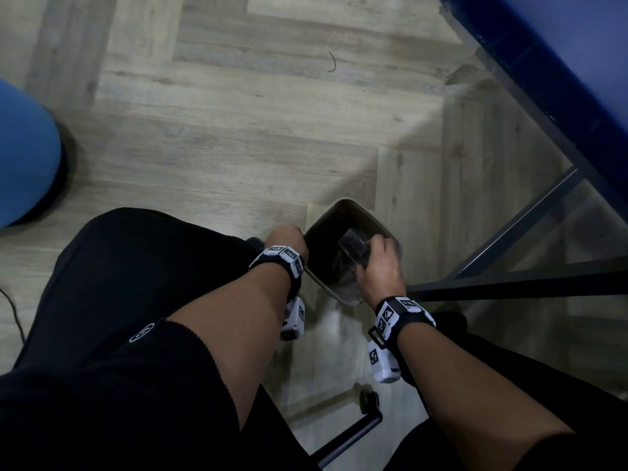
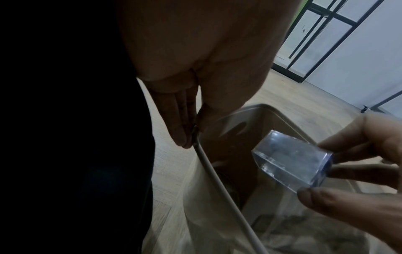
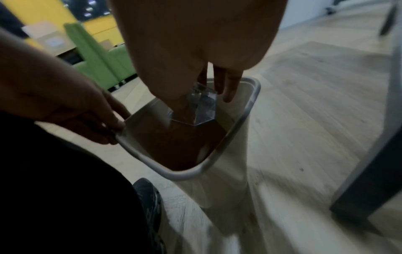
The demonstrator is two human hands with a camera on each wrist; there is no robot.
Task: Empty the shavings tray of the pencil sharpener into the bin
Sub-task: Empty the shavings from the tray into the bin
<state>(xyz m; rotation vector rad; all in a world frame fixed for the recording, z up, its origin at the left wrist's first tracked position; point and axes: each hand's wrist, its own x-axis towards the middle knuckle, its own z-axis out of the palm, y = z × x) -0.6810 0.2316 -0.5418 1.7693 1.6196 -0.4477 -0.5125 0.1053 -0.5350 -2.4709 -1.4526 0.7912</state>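
Blue rounded upholstery point(image 1: 23, 154) sits at nine o'clock, with bare pale wood-plank floor point(image 1: 238, 124) open from there across to twelve. Left hand point(image 1: 287, 241) pinches the near-left rim of the cream plastic bin point(image 1: 346, 202), thumb inside and fingers outside. Right hand point(image 1: 382, 263) grips the clear square plastic shavings tray point(image 1: 353, 245) between thumb and fingertips, tilted over the bin's dark opening at about five o'clock; dark smudges cling inside it. Black metal table legs point(image 1: 516, 229) crowd the bin's right side under a blue tabletop point(image 1: 577, 56).
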